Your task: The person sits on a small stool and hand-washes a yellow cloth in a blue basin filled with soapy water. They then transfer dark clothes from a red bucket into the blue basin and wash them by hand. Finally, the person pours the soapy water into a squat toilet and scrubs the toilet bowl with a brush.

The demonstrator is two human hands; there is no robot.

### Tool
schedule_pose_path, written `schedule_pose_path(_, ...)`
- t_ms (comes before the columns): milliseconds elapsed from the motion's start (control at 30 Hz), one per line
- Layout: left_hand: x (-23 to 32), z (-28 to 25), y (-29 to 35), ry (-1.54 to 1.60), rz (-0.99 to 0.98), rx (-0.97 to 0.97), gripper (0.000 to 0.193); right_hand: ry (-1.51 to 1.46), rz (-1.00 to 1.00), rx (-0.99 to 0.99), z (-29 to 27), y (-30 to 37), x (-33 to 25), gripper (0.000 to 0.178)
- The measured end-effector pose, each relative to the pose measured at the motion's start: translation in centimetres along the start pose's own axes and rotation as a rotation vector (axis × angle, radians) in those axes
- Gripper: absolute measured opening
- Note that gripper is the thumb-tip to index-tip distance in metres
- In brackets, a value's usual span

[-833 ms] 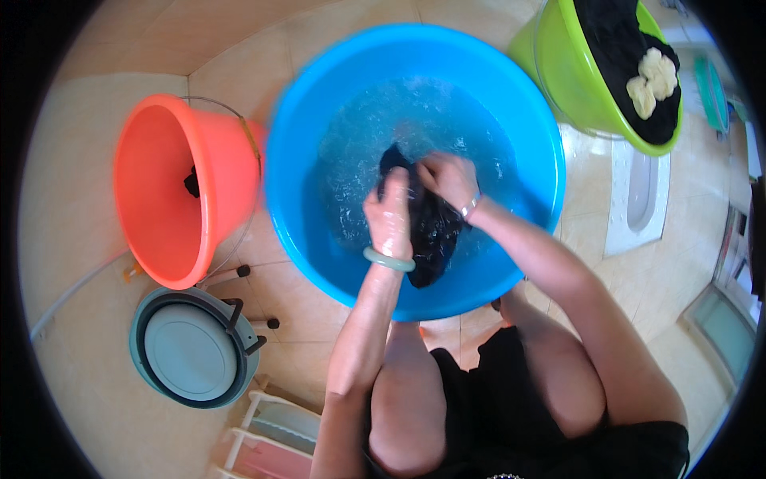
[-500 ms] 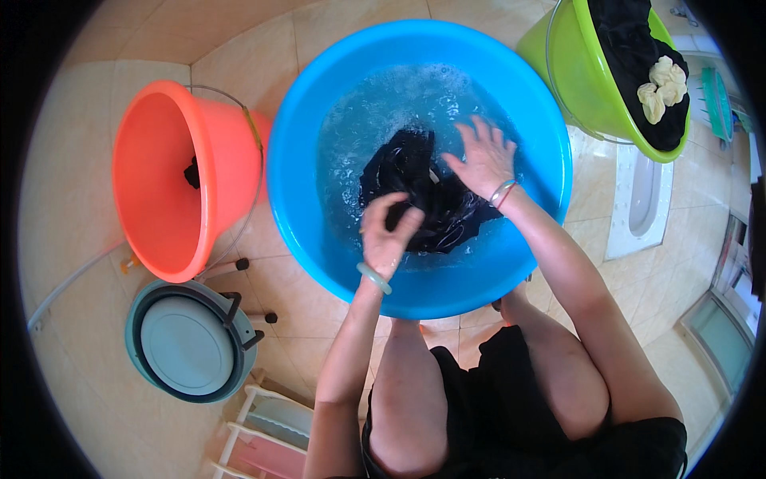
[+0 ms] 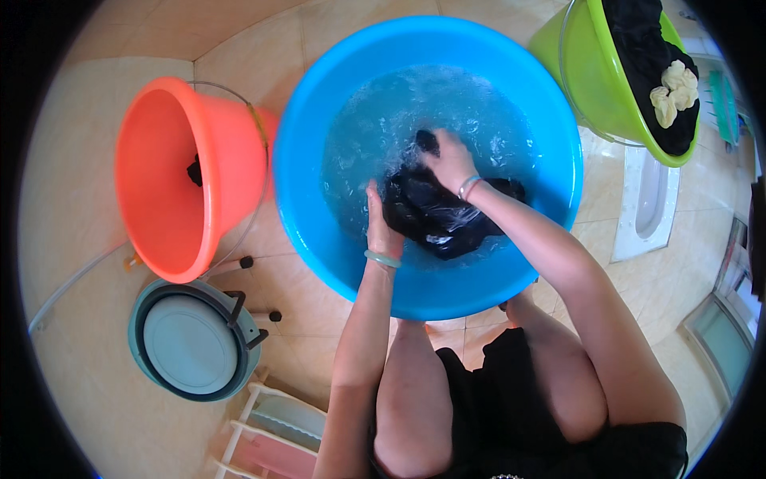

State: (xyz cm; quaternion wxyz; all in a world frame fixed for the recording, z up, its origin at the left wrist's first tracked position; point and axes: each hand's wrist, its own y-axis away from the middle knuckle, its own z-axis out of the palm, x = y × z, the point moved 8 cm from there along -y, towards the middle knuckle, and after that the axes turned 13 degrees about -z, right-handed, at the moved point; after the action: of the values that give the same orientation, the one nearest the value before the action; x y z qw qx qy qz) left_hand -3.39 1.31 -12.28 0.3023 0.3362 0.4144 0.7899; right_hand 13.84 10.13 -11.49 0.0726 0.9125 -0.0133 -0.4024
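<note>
A wide blue basin [image 3: 311,263] holds bubbly water with a wet black cloth garment [image 3: 447,219] bunched in the middle. My right hand [image 3: 450,164] is closed on the garment's upper part, and a dark tuft sticks out past its fingers. Against the garment's left side rests my left hand [image 3: 383,222], its visible fingers stretched out along the cloth; some of them are hidden. A pale green bangle circles my left wrist, and thin bracelets sit on the right one.
Left of the basin an orange bucket [image 3: 231,160] lies tilted, something black inside. Below it stands a grey-green folding basin [image 3: 191,343] near a white rack [image 3: 271,427]. At upper right, a lime-green bucket [image 3: 586,72] holds black cloth and cream scrunched cloth [image 3: 674,96], beside a squat toilet [image 3: 648,199].
My right hand has moved left and down onto the garment and closed on it. My left hand has straightened against its left side. The garment has shifted right and is bunched higher.
</note>
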Motion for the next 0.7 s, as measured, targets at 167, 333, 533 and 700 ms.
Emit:
schedule_pose_path(167, 1.2, 3.6, -0.1, 0.201, -0.08, -0.418, 0.067, -0.18, -0.577, -0.16, -3.3, 6.0, -13.4, 0.021)
schedule_pose_path(333, 2.7, 9.7, 3.6, 0.193, 0.01, -0.441, 0.057, 0.067, -0.851, -0.186, -4.9, 10.6, -19.6, 0.011)
schedule_pose_path(533, 1.5, 8.6, 1.5, 0.325, -0.116, -0.558, 0.05, -0.021, -0.864, 0.032, -5.9, 8.2, -22.1, 0.018)
schedule_pose_path(700, -0.2, 8.1, 0.9, 0.371, -0.211, -0.643, 0.046, -0.059, -0.893, 0.141, -5.4, 6.2, -20.7, 0.02)
